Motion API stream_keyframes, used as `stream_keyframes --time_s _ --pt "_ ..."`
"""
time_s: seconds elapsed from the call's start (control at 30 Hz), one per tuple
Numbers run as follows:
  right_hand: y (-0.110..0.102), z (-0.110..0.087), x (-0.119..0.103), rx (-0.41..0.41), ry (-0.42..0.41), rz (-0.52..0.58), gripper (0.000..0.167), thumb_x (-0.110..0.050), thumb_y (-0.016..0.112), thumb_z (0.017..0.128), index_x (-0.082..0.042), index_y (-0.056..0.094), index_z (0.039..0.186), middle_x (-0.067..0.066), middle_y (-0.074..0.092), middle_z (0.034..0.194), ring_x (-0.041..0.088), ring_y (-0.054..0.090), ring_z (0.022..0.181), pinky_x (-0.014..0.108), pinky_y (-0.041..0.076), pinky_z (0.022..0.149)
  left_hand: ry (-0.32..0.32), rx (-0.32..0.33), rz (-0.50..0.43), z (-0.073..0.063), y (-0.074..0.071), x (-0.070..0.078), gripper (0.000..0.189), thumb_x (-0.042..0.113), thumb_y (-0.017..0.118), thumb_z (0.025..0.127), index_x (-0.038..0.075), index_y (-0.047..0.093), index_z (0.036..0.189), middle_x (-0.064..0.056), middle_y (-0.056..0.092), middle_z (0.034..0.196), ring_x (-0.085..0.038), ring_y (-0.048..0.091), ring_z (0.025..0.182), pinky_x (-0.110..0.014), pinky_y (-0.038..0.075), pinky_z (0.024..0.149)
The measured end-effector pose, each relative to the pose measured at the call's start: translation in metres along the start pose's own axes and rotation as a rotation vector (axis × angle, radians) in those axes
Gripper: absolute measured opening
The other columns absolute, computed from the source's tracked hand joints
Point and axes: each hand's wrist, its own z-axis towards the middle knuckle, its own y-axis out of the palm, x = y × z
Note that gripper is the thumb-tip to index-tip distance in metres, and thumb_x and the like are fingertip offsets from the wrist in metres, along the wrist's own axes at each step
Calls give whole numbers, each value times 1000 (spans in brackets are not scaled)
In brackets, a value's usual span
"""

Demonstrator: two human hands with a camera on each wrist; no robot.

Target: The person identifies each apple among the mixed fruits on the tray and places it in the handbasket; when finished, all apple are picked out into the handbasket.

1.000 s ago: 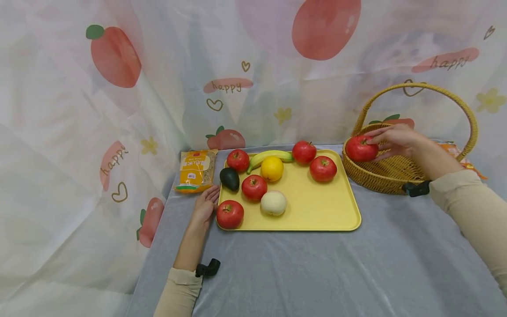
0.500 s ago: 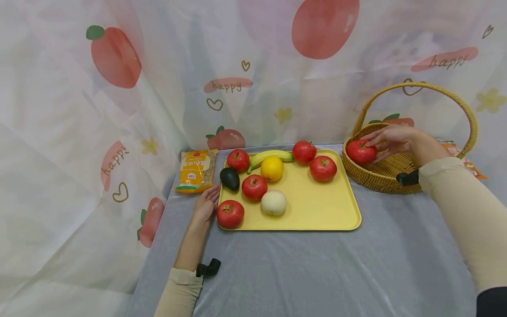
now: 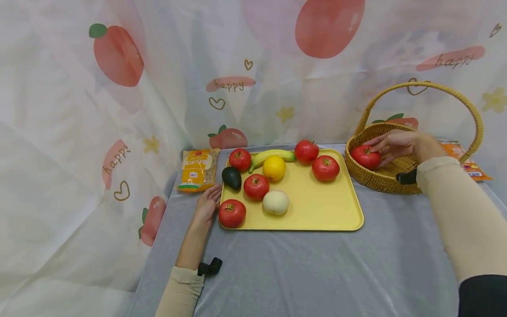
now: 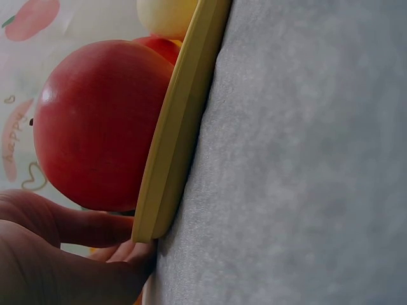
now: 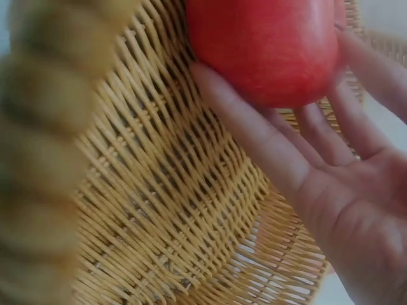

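My right hand (image 3: pixel 402 144) holds a red apple (image 3: pixel 364 157) low inside the left part of the wicker basket (image 3: pixel 370 181). In the right wrist view, the fingers lie around the underside and sides of that apple (image 5: pixel 267 51), close to the woven wall. At the left edge of the yellow tray (image 3: pixel 321 213) rests my left hand (image 3: pixel 207 206), its fingers straight along the outside of the rim. The left wrist view has the fingertips touching the rim (image 4: pixel 166 152), just beside another red apple (image 4: pixel 102 127) near the tray's front left corner.
Also on the tray are several more apples (image 3: pixel 256 187), an avocado (image 3: pixel 231 178), a banana (image 3: pixel 273 157), an orange (image 3: pixel 274 168) and a pale round fruit (image 3: pixel 275 202). A yellow food packet (image 3: pixel 198 169) lies left of it. An orange packet (image 3: pixel 473 167) sits behind the basket, whose handle (image 3: pixel 477 116) arches high.
The right hand has lowered the apple deeper into the basket, and its forearm has swung left. The left hand stays at the tray's edge. The whole view has shifted slightly.
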Motion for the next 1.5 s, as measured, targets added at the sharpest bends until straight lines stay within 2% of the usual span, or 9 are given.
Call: stream_keyframes --time_s 0.17,0.33,0.43,0.7,0.93,1.03,1.13,1.27,1.5 --pt "-1 2 5 -12 -31 -20 37 -7 52 107 -13 64 142 -1 62 126 20 63 117 62 44 110 -1 0 0 1 1 0 88 -32 38 72 -2 43 154 -19 47 158 -30 43 148 -40 32 123" --pt "0 3 10 -6 -64 -52 53 -9 49 109 -4 37 160 -3 57 132 13 60 118 61 44 111 -3 2 1 2 3 1 88 -32 39 72 -1 44 154 -19 48 157 -29 44 147 -40 32 123" --pt "1 4 13 28 -68 -65 58 -12 50 109 -2 29 163 -1 54 135 11 61 117 60 44 112 -5 -1 3 2 3 1 88 -32 39 72 -1 43 155 -19 47 158 -30 44 148 -41 32 123" --pt "-1 -9 14 170 -145 -121 41 -21 53 109 -22 55 150 -17 68 121 14 66 116 53 47 111 -8 2 -3 3 5 0 89 -32 40 72 0 44 154 -18 49 157 -29 45 147 -40 33 123" --pt "3 -29 5 55 -273 -136 34 -19 39 113 -36 65 127 -19 68 126 11 66 120 41 55 102 -5 -3 -3 2 5 0 88 -32 38 72 -1 44 154 -19 48 157 -29 44 147 -41 33 123" --pt "10 -36 -4 12 -339 -106 39 -13 37 113 -33 68 127 -16 69 128 12 68 119 40 58 99 0 -8 -1 2 3 1 87 -31 38 73 -2 43 154 -19 47 158 -30 43 148 -41 32 123" --pt "19 -40 -13 35 -354 -134 39 -10 40 112 -21 61 144 -14 67 131 13 68 120 41 57 99 1 -12 -9 1 2 2 87 -31 37 73 -3 41 155 -20 45 159 -30 42 149 -40 31 124" --pt "32 -43 -22 121 -317 -227 50 -15 48 110 -4 40 159 -11 63 136 18 66 124 43 57 100 -7 -6 -8 0 1 3 87 -31 38 73 -2 42 155 -20 46 159 -30 42 148 -40 31 124" --pt "60 -50 -35 171 -280 -300 56 -24 52 109 -1 38 158 -1 58 142 26 62 131 54 53 103 2 -7 -14 -1 2 1 87 -32 37 72 -3 42 154 -20 46 158 -30 42 148 -41 32 123"
